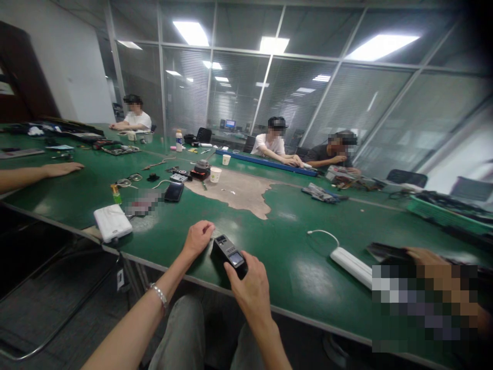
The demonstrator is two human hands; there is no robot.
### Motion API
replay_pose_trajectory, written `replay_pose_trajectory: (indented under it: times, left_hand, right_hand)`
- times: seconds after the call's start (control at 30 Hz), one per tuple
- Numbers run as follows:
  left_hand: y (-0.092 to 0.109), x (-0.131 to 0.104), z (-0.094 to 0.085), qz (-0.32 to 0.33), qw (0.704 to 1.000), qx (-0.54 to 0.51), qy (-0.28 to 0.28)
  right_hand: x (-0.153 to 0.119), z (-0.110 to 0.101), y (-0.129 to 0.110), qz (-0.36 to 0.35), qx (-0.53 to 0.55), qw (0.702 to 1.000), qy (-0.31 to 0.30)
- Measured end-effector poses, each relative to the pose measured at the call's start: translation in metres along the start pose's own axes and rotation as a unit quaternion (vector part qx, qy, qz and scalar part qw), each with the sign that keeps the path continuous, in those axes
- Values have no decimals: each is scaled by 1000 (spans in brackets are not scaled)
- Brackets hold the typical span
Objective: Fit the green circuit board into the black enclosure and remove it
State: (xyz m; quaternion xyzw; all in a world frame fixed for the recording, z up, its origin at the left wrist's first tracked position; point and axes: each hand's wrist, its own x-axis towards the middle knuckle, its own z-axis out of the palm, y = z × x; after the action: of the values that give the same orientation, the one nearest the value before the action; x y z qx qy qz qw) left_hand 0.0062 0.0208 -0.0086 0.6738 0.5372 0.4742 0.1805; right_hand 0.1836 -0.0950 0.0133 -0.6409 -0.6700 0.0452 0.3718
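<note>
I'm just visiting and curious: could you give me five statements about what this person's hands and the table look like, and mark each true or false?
1. The right hand holds a black device with a small screen. True.
2. The left hand grips the dark phone. False: the phone lies apart on the table, and the left hand is by the device's far end.
3. A silvery band circles the left wrist. True.
4. The white box lies on the floor. False: it is on the table, near the edge.
5. Two paper cups stand on the table. True.
</note>
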Motion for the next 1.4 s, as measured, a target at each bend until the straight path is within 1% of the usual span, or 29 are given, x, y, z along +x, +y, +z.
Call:
replay_pose_trajectory:
  times: [0.1,0.17,0.3,0.37,0.43,0.53,0.67,0.77,0.87,1.0,1.2,1.33,1.4]
  left_hand:
    - [-1,0,0,1,1000,2,2]
    - [-1,1,0,-2,1000,4,-2]
    - [0,0,0,-8,1000,9,-16]
    - [0,0,0,-9,1000,10,-13]
    - [0,0,1,-8,1000,8,-7]
    - [-1,0,2,-4,1000,3,-4]
    - [-3,1,2,-3,1000,2,-3]
    - [-3,1,2,-1,1000,6,-2]
    - [-3,1,2,-3,1000,6,-4]
    - [-2,1,2,-3,1000,2,-10]
    - [-1,0,2,-8,1000,3,-5]
    - [0,0,1,-6,1000,3,-5]
    - [0,0,1,-5,1000,2,-5]
  right_hand:
    - [0,2,1,16,31,999,8]
    - [4,-2,-1,26,59,998,11]
    - [21,-18,-2,55,145,988,8]
    - [29,-26,4,62,158,985,25]
    - [36,-30,15,65,139,987,50]
    - [39,-30,38,76,88,991,74]
    - [36,-20,64,91,31,993,71]
    - [33,-12,74,85,-4,994,70]
    - [32,-7,78,72,-29,995,63]
    - [32,-8,78,49,-52,996,49]
    - [32,-9,75,34,-44,996,72]
    - [30,-7,76,42,-36,996,73]
    - [29,-9,74,55,-26,995,79]
